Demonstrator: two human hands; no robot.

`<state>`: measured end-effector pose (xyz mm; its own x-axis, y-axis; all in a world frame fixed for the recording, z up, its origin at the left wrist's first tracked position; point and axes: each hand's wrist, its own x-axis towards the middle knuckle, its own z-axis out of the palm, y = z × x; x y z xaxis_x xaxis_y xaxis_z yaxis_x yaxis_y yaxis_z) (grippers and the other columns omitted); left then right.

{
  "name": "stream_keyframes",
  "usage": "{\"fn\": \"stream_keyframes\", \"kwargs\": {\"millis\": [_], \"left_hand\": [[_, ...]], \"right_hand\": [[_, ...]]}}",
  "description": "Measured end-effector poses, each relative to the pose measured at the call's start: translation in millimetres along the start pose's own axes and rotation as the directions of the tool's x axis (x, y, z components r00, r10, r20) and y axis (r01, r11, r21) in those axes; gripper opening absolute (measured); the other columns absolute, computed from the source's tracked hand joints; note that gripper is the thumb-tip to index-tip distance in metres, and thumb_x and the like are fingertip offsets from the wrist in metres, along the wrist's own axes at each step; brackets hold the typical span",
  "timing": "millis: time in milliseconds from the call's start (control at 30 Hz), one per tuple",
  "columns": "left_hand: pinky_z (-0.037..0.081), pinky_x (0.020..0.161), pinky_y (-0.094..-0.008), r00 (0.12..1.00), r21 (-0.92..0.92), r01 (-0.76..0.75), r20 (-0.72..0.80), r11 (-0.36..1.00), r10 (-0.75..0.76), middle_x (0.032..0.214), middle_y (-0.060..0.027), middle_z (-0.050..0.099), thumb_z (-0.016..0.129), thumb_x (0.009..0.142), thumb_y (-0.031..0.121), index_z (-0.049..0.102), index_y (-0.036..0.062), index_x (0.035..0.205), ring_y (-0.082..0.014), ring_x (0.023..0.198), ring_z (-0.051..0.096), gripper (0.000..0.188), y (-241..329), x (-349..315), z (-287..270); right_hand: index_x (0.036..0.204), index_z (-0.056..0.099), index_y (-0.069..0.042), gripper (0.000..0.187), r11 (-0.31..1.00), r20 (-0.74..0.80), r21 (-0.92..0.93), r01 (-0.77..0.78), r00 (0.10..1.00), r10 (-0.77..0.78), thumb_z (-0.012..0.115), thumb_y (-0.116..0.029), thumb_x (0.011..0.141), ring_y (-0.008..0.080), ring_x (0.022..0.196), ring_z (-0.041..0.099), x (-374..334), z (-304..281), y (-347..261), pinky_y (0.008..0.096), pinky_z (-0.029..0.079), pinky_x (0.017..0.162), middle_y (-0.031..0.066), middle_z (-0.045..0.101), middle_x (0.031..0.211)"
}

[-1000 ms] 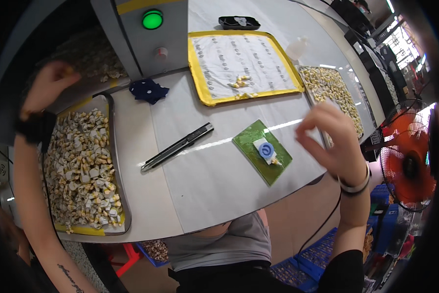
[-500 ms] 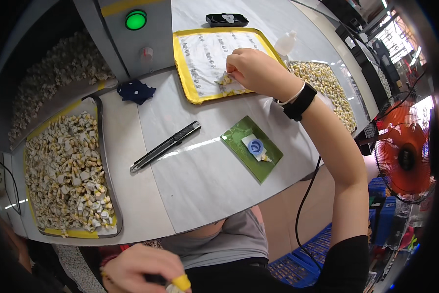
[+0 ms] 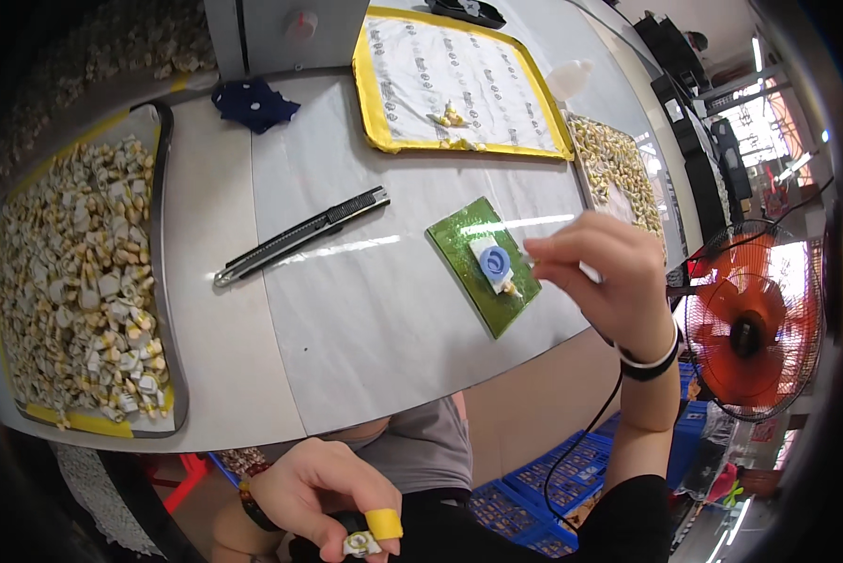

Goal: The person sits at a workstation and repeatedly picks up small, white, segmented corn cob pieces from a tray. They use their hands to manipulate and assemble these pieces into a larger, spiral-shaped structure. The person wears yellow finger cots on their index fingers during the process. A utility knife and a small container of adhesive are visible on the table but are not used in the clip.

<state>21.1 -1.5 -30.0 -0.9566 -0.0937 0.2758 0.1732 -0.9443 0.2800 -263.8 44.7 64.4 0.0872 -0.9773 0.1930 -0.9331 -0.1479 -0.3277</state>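
Note:
My left hand (image 3: pixel 323 488), low near the table's front edge, pinches a small white-and-yellow piece (image 3: pixel 360 543) between thumb and fingers. Yellow tape (image 3: pixel 384 524) wraps one of its fingertips. My right hand (image 3: pixel 605 267) is closed in a pinch beside the right edge of a green plate (image 3: pixel 473 296); whatever lies between its fingertips is too small to make out. On that plate sits a white pad with a round blue piece (image 3: pixel 494 264) and a little yellow-and-white bit below it. A yellow-rimmed tray (image 3: pixel 375 117), lined with printed white paper, holds a few small yellow-and-white pieces (image 3: pixel 452 116).
A black utility knife (image 3: pixel 304 236) lies left of the plate. Heaped small pieces fill a left tray (image 3: pixel 88 281) and a right tray (image 3: pixel 619 164). Further back are a dark blue cloth (image 3: pixel 254 104), a white bottle (image 3: pixel 569 80) and a black dish (image 3: pixel 468 11). An orange fan (image 3: pixel 748 328) stands at right.
My right hand has left the paper-lined tray and come nearer, to the green plate. My left hand has risen and moved right, showing the piece it holds. The view has shifted.

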Motion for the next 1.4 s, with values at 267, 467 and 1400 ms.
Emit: {"fn": "stream_keyframes", "kwargs": {"millis": [267, 467, 1400], "left_hand": [[0.051, 0.079, -0.0287, 0.984, -0.168, -0.02, -0.176, 0.986, -0.01, 0.096, -0.0174, 0.063, 0.075, 0.077, 0.014, 0.056, -0.0099, 0.108, -0.0199, 0.087, 0.064, 0.044, -9, -3, 3], [0.054, 0.074, -0.0288, 0.917, -0.06, 0.016, -0.398, 0.998, -0.038, 0.082, -0.0118, 0.065, 0.071, 0.079, 0.037, 0.054, -0.0059, 0.103, -0.0171, 0.076, 0.065, 0.052, -11, 1, 5], [0.053, 0.073, -0.0286, 0.93, -0.31, 0.159, -0.273, 0.937, -0.248, 0.083, -0.0071, 0.062, 0.059, 0.091, 0.025, 0.052, -0.0006, 0.097, -0.0115, 0.074, 0.062, 0.028, -14, 20, 8]], "right_hand": [[0.083, 0.061, -0.004, 0.013, 0.992, 0.034, -0.082, 0.094, 0.995, -0.092, 0.066, 0.0, 0.072, 0.0246, 0.069, 0.057, -8, 20, 11, 0.0342, 0.047, 0.061, 0.0077, 0.057, 0.074], [0.082, 0.06, -0.004, 0.018, 0.98, 0.062, -0.094, 0.175, 0.984, -0.169, 0.064, 0.003, 0.065, 0.0241, 0.07, 0.054, -7, 27, 15, 0.0335, 0.047, 0.062, 0.0067, 0.054, 0.074], [0.084, 0.062, 0.005, 0.016, 0.713, -0.213, 0.488, 0.504, 0.86, -0.463, 0.068, -0.002, 0.071, 0.0198, 0.066, 0.059, -5, 32, -57, 0.0263, 0.05, 0.055, 0.0108, 0.06, 0.081]]}}
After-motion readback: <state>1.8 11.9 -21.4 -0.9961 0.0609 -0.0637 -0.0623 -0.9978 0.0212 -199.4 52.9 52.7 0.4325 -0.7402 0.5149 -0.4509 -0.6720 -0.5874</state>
